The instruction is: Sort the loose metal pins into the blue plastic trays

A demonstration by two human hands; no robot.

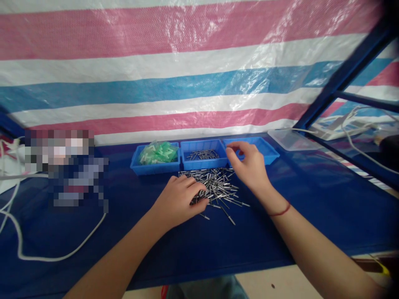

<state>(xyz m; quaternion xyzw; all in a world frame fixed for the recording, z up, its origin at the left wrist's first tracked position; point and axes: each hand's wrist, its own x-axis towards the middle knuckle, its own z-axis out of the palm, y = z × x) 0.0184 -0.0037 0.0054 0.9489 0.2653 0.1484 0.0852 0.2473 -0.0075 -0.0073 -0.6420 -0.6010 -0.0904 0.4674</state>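
A loose pile of silver blind rivets (218, 187) lies on the dark blue table, in front of three blue bins. My left hand (182, 197) rests at the pile's left side, fingers curved over the rivets and thumb apart from them. Over the front of the right blue bin (269, 154) hovers my right hand (249, 164), near the middle bin's edge. Its thumb and forefinger come together in a pinch; anything between the tips is too small to make out. The middle blue bin (204, 165) holds more rivets (204, 155).
The left blue bin (156, 168) contains a green plastic bag (158, 153) with small pale pieces. A clear plastic lid (293, 140) lies at the back right. White cable (56, 259) loops over the table's left side. A striped sheet (187, 87) hangs behind; a blue frame (343, 79) stands right.
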